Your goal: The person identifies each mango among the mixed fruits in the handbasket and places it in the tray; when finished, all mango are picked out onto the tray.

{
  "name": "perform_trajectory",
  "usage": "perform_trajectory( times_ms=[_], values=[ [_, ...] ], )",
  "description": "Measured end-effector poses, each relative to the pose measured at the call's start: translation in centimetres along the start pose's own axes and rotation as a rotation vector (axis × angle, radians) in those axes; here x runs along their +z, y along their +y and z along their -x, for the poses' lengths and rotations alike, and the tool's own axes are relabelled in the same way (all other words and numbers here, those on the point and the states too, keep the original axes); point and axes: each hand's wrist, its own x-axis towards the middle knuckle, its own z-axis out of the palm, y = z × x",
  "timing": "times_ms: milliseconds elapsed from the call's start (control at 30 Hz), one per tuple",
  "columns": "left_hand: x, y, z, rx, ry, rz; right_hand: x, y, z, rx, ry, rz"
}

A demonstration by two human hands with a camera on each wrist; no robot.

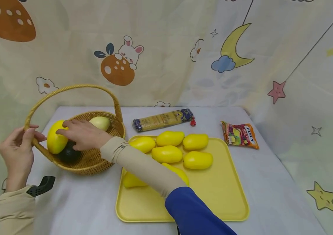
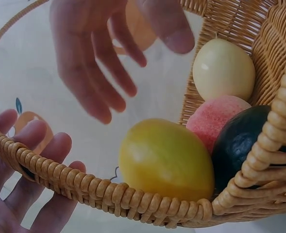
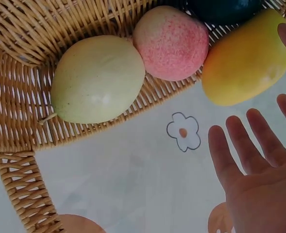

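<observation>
A wicker basket [image 1: 99, 165] with a tall arched handle [image 1: 81, 86] stands at the left of the table. My left hand [image 1: 19, 150] grips the foot of that handle, thumb in front and fingers behind. Over the basket, my right hand [image 1: 85, 134] has its fingers spread and holds nothing. Just beyond its fingertips a yellow mango [image 1: 55, 140] lies against the basket's left rim. Beside the mango is a dark green avocado [image 1: 68, 155]. A pink peach [image 3: 174, 46] and a pale, stemmed fruit [image 3: 99, 80] are also inside; in the head view my right hand hides the peach.
Several yellow mangoes [image 1: 198, 160] lie on a yellow tray [image 1: 213, 204] right of the basket, partly under my right forearm. Behind the tray are a long noodle packet [image 1: 160, 121] and a small red wrapped item [image 1: 193, 122]. A snack bag [image 1: 239, 135] lies at the right.
</observation>
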Motion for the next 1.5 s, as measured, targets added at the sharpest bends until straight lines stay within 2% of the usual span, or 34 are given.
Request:
perform_trajectory(
  times_ms=[233, 367, 433, 600, 833, 1067, 1300, 1500],
  values=[
    [-0.4, -0.2, -0.2, 0.015, 0.004, 0.027, 0.1, -1.2, -2.2, -0.001, 0.0, 0.026],
    [-0.3, -0.2, -0.1, -0.004, 0.011, 0.03, 0.5, -1.9, -3.0, -0.008, -0.017, 0.067],
    [-0.3, -0.2, 0.0, -0.015, 0.013, 0.028, 0.7, -2.1, -3.2, -0.015, -0.015, 0.098],
    [-0.4, -0.1, 0.0, 0.016, 0.023, 0.02, 0.9, -2.6, -3.7, -0.011, -0.029, 0.167],
    [-0.8, 0.0, 0.0, 0.023, 0.041, -0.003, 0.7, -3.1, -4.2, -0.008, -0.087, 0.202],
    [-0.4, 0.1, 0.0, 0.073, 0.031, 0.019, 1.1, -2.7, -4.3, -0.014, -0.087, 0.234],
    [-0.1, 0.0, 0.1, 0.037, 0.03, 0.006, 1.6, -2.3, -4.3, -0.034, -0.051, 0.242],
    [0.0, -0.2, 0.0, 0.002, 0.017, 0.011, 2.0, -1.9, -4.1, -0.044, -0.051, 0.278]
  ],
)
